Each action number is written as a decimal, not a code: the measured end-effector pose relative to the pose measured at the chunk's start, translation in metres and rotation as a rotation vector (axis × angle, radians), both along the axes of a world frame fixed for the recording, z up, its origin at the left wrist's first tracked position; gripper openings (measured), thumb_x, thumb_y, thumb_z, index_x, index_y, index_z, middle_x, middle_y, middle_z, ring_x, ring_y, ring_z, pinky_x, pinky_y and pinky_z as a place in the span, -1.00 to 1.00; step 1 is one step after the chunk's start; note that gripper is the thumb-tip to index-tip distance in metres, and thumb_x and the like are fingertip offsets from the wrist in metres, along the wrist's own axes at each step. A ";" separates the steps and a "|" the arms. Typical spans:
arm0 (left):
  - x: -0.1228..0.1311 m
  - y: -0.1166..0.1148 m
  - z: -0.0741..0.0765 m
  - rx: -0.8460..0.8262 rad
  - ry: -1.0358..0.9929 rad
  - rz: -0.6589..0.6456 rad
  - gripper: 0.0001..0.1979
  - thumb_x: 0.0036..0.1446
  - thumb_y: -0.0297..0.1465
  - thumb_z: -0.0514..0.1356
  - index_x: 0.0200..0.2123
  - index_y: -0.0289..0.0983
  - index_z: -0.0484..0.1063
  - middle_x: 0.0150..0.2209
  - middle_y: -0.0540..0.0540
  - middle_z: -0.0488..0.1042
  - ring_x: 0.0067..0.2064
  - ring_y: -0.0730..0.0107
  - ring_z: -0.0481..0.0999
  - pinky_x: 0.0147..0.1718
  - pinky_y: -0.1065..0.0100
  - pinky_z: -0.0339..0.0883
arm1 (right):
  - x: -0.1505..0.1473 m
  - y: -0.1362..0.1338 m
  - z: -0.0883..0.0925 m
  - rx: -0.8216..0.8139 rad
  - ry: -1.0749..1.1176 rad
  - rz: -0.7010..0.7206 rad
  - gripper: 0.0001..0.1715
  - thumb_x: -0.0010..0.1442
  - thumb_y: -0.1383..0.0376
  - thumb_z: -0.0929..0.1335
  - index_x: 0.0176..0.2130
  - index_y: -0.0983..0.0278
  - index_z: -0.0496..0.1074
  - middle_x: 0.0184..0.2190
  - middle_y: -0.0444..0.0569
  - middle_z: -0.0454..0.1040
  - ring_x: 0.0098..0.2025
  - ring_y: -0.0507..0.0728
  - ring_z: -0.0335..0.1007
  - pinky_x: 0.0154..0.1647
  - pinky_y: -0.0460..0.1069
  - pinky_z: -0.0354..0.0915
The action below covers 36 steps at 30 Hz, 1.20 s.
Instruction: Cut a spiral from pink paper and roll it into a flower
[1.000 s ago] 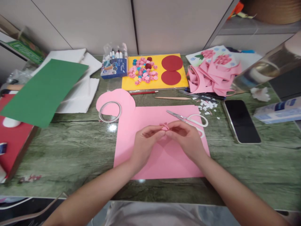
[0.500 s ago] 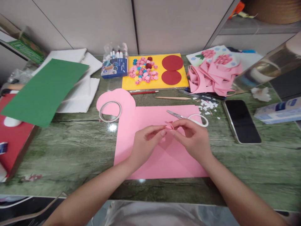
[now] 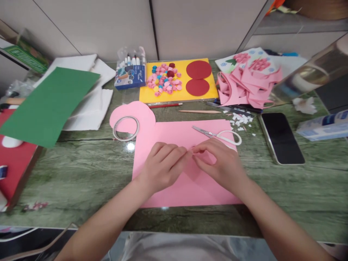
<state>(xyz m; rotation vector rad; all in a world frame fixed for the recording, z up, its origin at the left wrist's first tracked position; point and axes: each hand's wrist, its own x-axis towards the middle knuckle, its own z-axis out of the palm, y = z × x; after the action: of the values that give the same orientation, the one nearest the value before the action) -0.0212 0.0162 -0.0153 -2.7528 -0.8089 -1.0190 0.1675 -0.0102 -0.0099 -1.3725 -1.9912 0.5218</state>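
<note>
My left hand (image 3: 161, 166) and my right hand (image 3: 224, 159) meet fingertip to fingertip above a large pink sheet (image 3: 168, 194). Pinched between them is a small pink paper piece (image 3: 193, 151), mostly hidden by the fingers. The left hand is turned with its back to me, fingers curled; the right pinches with thumb and index finger. White-handled scissors (image 3: 209, 133) lie on the sheet just beyond my right hand, blades pointing left. At the sheet's upper left are pink round-cut paper (image 3: 145, 114) and a roll of tape (image 3: 115, 128).
Behind, a yellow sheet (image 3: 176, 98) holds small coloured paper rolls (image 3: 164, 79) and dark red circles (image 3: 198, 69). Pink scraps (image 3: 244, 87), white paper bits (image 3: 240, 119) and a phone (image 3: 282, 137) lie right. Green card (image 3: 51, 108) and a marker box (image 3: 130, 76) lie left.
My left hand has rolled over, so its back now faces up and its fingers cover the pink paper piece. That piece showed plainly between the fingertips before.
</note>
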 end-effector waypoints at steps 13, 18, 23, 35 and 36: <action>0.000 -0.001 -0.003 -0.109 -0.088 0.007 -0.73 -0.06 -0.54 0.24 -0.22 -0.29 0.40 -0.34 -0.05 0.54 -0.32 0.41 0.43 -0.35 0.33 0.26 | 0.004 0.000 0.012 -0.105 0.085 0.039 -0.84 0.06 0.42 0.36 -0.30 0.19 0.42 -0.33 -0.11 0.52 -0.23 0.10 0.44 -0.18 0.03 0.31; 0.006 -0.003 0.001 -0.230 -0.225 0.024 -0.78 -0.08 -0.58 0.23 -0.30 -0.28 0.40 -0.40 -0.03 0.53 -0.36 0.45 0.46 -0.36 0.36 0.32 | 0.006 -0.001 0.014 -0.080 0.116 0.066 -0.80 0.04 0.45 0.36 -0.31 0.18 0.41 -0.35 -0.12 0.52 -0.24 0.09 0.43 -0.19 0.03 0.32; 0.013 -0.006 0.007 -0.383 -0.345 0.017 -0.79 -0.10 -0.61 0.21 -0.34 -0.27 0.42 -0.44 -0.02 0.53 -0.40 0.48 0.48 -0.39 0.40 0.37 | 0.007 -0.001 0.015 -0.047 0.177 0.099 -0.78 0.05 0.45 0.37 -0.28 0.17 0.41 -0.35 -0.13 0.51 -0.25 0.08 0.43 -0.19 0.03 0.32; 0.010 -0.006 0.007 -0.524 -0.497 -0.120 -0.76 -0.09 -0.62 0.24 -0.29 -0.27 0.45 -0.40 -0.03 0.56 -0.34 0.48 0.52 -0.35 0.43 0.41 | 0.012 0.000 0.016 -0.001 0.216 0.173 -0.82 0.10 0.40 0.37 -0.25 0.15 0.43 -0.34 -0.12 0.53 -0.25 0.08 0.42 -0.20 0.04 0.32; 0.010 -0.006 0.007 -0.530 -0.511 -0.125 -0.77 -0.08 -0.62 0.24 -0.30 -0.27 0.45 -0.42 -0.03 0.56 -0.37 0.49 0.52 -0.38 0.44 0.41 | 0.012 0.000 0.016 0.001 0.221 0.183 -0.81 0.11 0.40 0.37 -0.25 0.15 0.43 -0.34 -0.12 0.53 -0.25 0.08 0.42 -0.20 0.04 0.32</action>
<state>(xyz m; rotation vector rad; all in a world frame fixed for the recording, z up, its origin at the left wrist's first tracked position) -0.0108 0.0103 -0.0083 -3.0249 -1.1177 -1.8122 0.1792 -0.0099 0.0063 -1.0864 -1.9432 0.7229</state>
